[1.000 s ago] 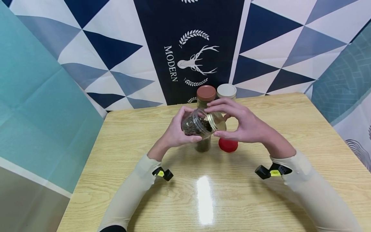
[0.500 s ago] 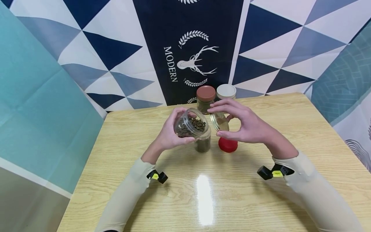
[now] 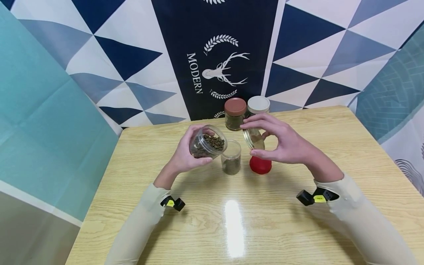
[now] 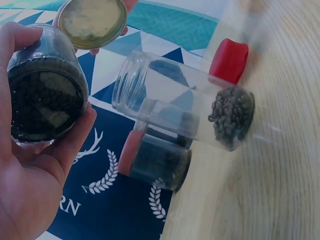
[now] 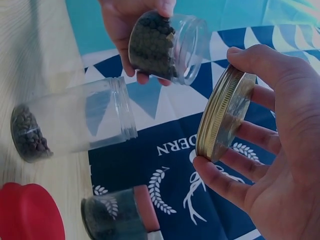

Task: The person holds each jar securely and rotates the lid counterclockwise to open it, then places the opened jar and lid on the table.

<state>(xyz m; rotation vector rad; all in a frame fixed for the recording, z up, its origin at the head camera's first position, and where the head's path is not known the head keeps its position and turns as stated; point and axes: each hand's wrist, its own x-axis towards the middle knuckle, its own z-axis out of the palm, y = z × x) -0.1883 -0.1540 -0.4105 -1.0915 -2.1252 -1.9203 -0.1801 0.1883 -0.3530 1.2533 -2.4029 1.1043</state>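
My left hand [image 3: 181, 157] grips a clear jar [image 3: 198, 147] tilted to the right, its mouth uncovered, with small dark brown beans or pellets [image 3: 213, 142] inside. The fingers of my right hand [image 3: 283, 141] hold a gold-rimmed round lid [image 5: 217, 117] by its edge, on its side and apart from the jar. Between the hands, on the table, a taller uncovered clear jar [image 4: 165, 100] stands upright with a layer of similar dark pieces [image 4: 231, 115] at its bottom. Beside it, below my right hand, lies a red object [image 3: 260, 165] whose kind I cannot tell.
Two more jars stand at the table's back edge against the patterned cloth: one with a brownish-red lid [image 3: 235, 106], one with a white lid [image 3: 258, 104] partly behind my right hand. The wooden table [image 3: 159, 235] extends to the front.
The lid has come off the held jar. My left hand has moved left and down with the jar, my right hand slightly right with the lid, uncovering the taller jar to view.
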